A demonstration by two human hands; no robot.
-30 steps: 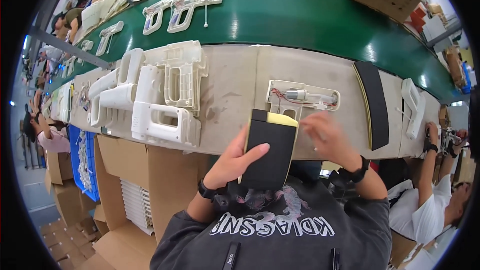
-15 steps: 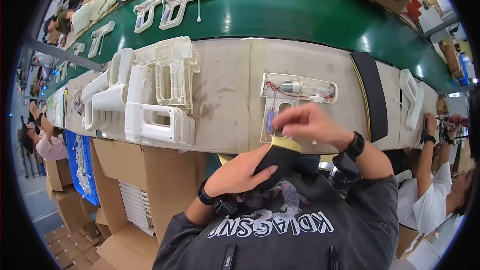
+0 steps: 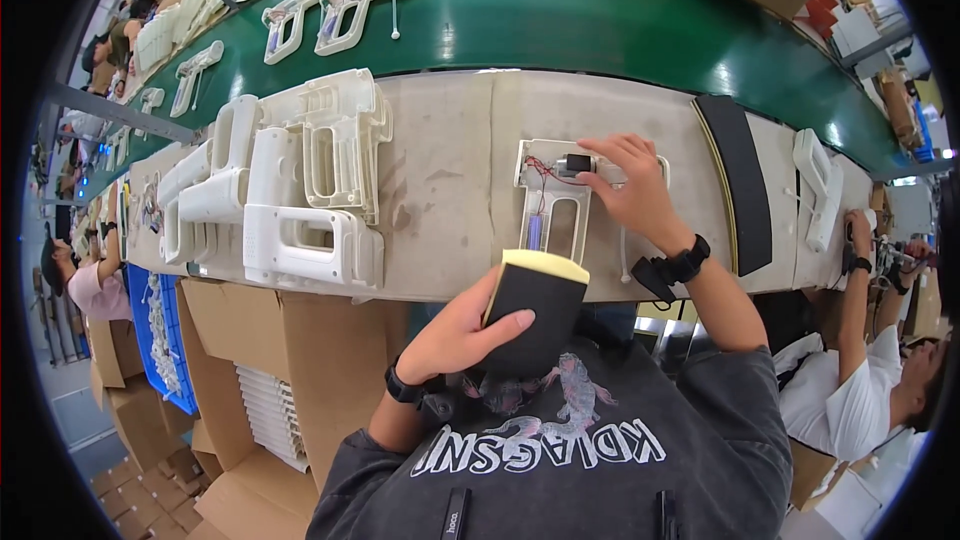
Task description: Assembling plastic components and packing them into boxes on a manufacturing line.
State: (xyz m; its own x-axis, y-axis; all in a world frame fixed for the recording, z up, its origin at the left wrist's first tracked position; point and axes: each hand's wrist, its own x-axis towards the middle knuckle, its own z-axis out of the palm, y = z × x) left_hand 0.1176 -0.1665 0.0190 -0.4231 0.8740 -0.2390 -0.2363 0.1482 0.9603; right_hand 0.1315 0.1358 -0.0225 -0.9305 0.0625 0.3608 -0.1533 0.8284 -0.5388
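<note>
My left hand (image 3: 455,332) grips a black foam pad (image 3: 540,315) with a yellow backing edge, close in front of my chest. Over the bench, my right hand (image 3: 640,190) has its thumb and index finger at the sides of a small black square piece (image 3: 578,164), its other fingers raised. That piece lies against the silver motor, largely covering it. The motor sits inside an open white gun-shaped shell half (image 3: 521,200) with red wires. A blue-purple cylinder (image 3: 534,232) rests in the shell's handle.
White shell halves (image 3: 285,205) are piled on the left. A long curved black foam strip (image 3: 738,185) lies to the right, before another white shell (image 3: 820,185). Beyond the bench runs a green conveyor (image 3: 560,10) carrying assemblies. An open carton (image 3: 330,350) stands lower left; a co-worker sits at right.
My right hand has moved away from the foam pad to the motor, bringing the small black piece onto it. The left hand has tilted the pad, showing more of its black face.
</note>
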